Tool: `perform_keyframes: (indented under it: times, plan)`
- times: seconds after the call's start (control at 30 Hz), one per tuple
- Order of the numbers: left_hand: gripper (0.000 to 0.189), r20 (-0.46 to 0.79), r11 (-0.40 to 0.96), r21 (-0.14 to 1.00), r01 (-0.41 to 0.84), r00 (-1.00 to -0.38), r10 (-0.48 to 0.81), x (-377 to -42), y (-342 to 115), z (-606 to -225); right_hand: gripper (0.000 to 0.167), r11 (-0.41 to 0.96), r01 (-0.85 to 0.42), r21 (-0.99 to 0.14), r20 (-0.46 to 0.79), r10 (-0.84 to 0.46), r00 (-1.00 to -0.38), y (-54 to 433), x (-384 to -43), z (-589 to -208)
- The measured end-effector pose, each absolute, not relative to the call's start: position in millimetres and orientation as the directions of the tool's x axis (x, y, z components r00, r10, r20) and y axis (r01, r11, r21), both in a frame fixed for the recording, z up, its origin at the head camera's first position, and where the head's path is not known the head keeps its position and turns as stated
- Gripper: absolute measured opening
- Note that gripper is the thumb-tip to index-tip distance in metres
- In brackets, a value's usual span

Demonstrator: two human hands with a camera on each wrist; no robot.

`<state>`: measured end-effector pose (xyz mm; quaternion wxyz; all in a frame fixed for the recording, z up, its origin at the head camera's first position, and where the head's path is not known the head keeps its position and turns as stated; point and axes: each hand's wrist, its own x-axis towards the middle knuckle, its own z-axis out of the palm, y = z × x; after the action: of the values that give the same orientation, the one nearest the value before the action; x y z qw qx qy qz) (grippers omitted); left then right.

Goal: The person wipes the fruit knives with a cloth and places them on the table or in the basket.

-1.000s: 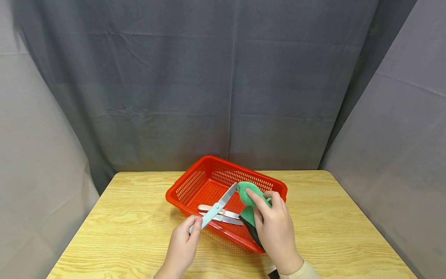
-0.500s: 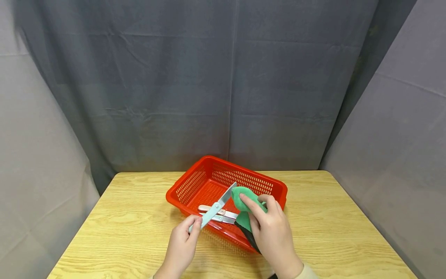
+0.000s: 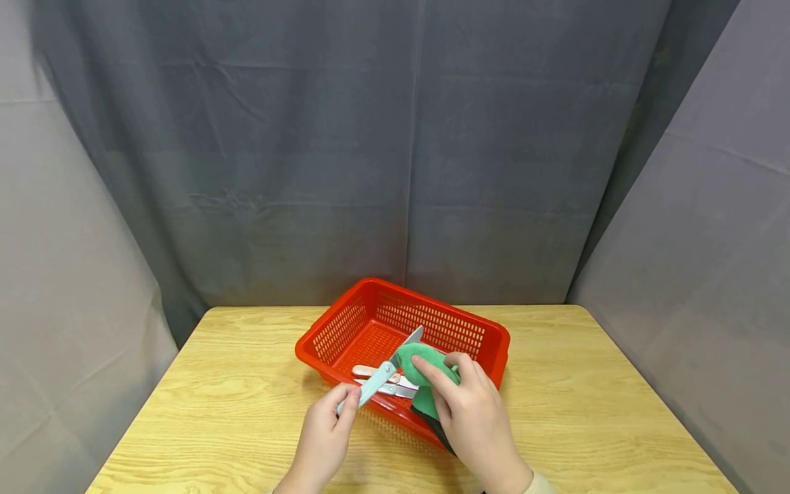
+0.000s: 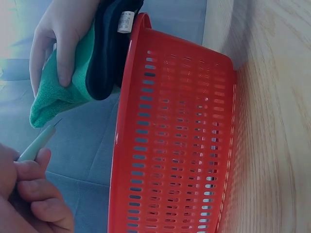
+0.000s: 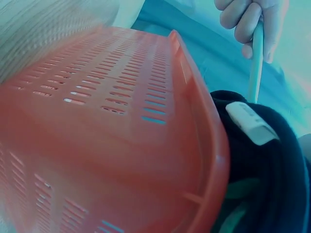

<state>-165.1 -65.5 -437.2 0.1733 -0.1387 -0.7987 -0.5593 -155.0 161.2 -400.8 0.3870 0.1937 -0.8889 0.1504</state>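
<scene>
My left hand (image 3: 326,431) grips a folding knife by its light-blue handle (image 3: 375,383), the blade (image 3: 415,335) unfolded and tilted up to the right above the basket. In my right hand (image 3: 474,412) is a green cloth (image 3: 426,363) with a black side, pinched over the lower part of the blade near the pivot. The left wrist view shows the folded green cloth (image 4: 65,82) just beyond the handle's end. Beneath both hands, a red plastic basket (image 3: 402,288) holds a knife with a pale pink handle (image 3: 364,371) and another one (image 3: 387,390), both partly covered.
The basket stands askew on a light wood-grain table (image 3: 234,412), its near corner toward me. Grey cloth hangs behind the table (image 3: 296,171) and at both sides. A white label (image 5: 251,122) is on the cloth's dark side.
The right hand has slid the green cloth down and left along the blade, from its tip toward the pivot. The blade tip now shows beyond the cloth. My left hand has barely moved.
</scene>
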Motion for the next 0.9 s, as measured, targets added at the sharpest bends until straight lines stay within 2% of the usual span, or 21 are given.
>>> perform_keyframes:
  times: [0.43, 0.9]
  plan:
    - [0.014, 0.465, 0.335, 0.826, 0.454, -0.884, 0.051, -164.8, -65.0, -438.2, 0.06, 0.87, -0.481, -0.111, 0.749, -0.245, -0.616, 160.3, -156.4, -401.9]
    - [0.016, 0.508, 0.327, 0.801, 0.501, -0.858, 0.07, -165.6, -64.8, -438.9, 0.062, 0.888, -0.441, -0.132, 0.768, -0.19, -0.612, 166.6, -162.7, -402.3]
